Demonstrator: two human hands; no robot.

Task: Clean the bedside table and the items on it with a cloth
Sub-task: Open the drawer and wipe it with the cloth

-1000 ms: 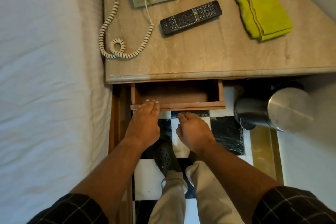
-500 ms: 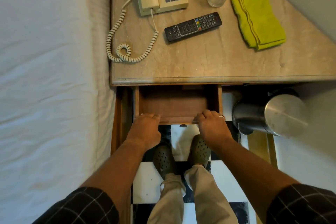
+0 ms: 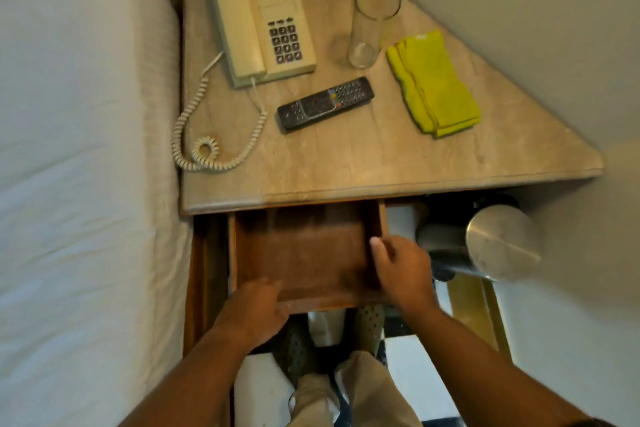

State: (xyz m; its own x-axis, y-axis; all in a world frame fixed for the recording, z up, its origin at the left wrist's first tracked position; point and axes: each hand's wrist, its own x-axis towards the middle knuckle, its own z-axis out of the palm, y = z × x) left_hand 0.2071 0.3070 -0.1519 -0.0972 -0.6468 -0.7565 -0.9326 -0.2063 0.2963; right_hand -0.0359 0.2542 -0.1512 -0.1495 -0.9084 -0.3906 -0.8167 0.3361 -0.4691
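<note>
From the head view, the stone-topped surface (image 3: 346, 163) is wedge-shaped, with a white bed (image 3: 86, 149) tight against its left edge and a wall running slantwise along its right. A cream telephone (image 3: 263, 24) stands at the back left, and its coiled cord (image 3: 204, 149) loops close to the left edge. A black remote (image 3: 325, 103) lies slantwise just in front of the telephone. An empty glass (image 3: 370, 28) stands upright to the right of the telephone. The folded yellow-green cloth (image 3: 434, 83), just right of the glass, lies along the slanted wall edge, with neither hand touching it.

The front strip of the surface, ahead of the remote and cloth, is bare. Below the front edge a wooden drawer (image 3: 304, 253) stands pulled out, with nothing visible inside. The left hand (image 3: 252, 315) curls over the drawer's front lip near its left corner. The right hand (image 3: 401, 270) rests on the right side wall with fingers loosely bent, holding nothing else. A steel bin (image 3: 485, 243) sits under the surface just right of the drawer, close to the right hand.

A small mark on the telephone is too blurred to read.
</note>
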